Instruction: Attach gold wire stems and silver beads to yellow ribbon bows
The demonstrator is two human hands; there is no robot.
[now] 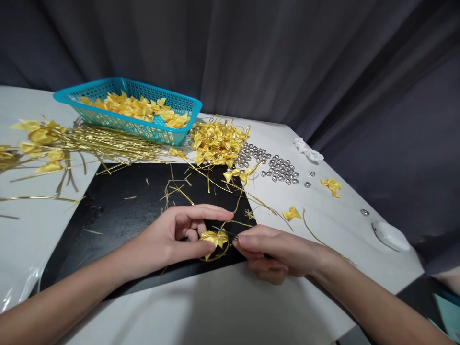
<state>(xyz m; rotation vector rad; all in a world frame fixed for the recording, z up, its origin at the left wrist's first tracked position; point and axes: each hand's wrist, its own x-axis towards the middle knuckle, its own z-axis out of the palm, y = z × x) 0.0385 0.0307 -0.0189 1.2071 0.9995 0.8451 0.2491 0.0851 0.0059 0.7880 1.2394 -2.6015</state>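
My left hand (183, 235) pinches a yellow ribbon bow (214, 237) between thumb and fingers, its index finger stretched out above. A loop of gold cord hangs from the bow and curves toward the right. Close beside it, my right hand (269, 251) is closed, with thumb and index finger pinching a thin piece too small to name, perhaps a needle or a cord end. Both hands are over the black mat (118, 206), which is strewn with short gold cord scraps.
A blue plastic basket (194, 108) of yellow bows stands at the back. Before it lie gold cords (115, 143), a pile of yellow bows (217, 141) and silver beads (283, 170). Rightward are a crumpled white tissue (308, 150) and a white rounded object (391, 235). Dark curtains hang behind.
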